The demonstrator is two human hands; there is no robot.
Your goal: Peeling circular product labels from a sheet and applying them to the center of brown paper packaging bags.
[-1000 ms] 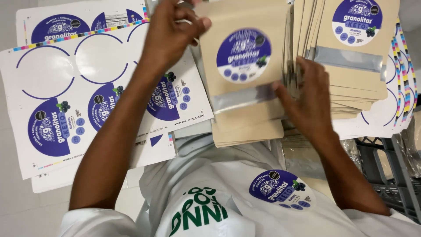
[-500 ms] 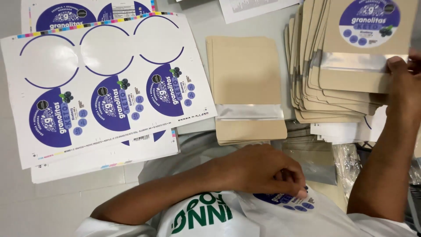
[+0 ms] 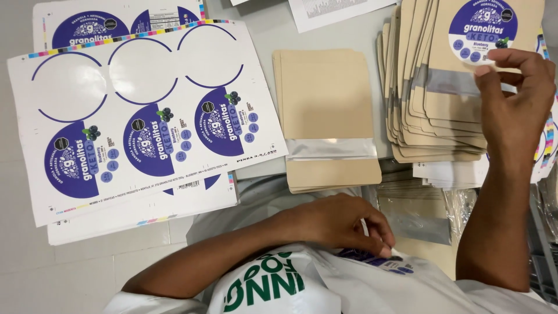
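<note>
My left hand point(image 3: 343, 224) is curled low against my white garment, its fingertips pinching the edge of a round purple sticker point(image 3: 375, 261) stuck there. My right hand point(image 3: 514, 107) rests with loose fingers on the top pouch of a fanned stack of tan pouches point(image 3: 430, 116) at the right. That top pouch carries a round purple label point(image 3: 474, 26), and my fingertips touch its lower edge. A smaller stack of plain tan pouches point(image 3: 325, 99) with a silver strip lies in the middle, untouched.
A sticker sheet point(image 3: 145, 128) with three purple round labels and three empty circles lies at the left, over other sheets point(image 3: 116, 23). A clear bag with more pouches point(image 3: 418, 215) sits below the plain stack. Printed paper point(image 3: 337, 9) lies at the top.
My right hand carried the labelled pouch from the middle stack onto the right stack. My left hand dropped from the sticker sheet to the sticker on my garment.
</note>
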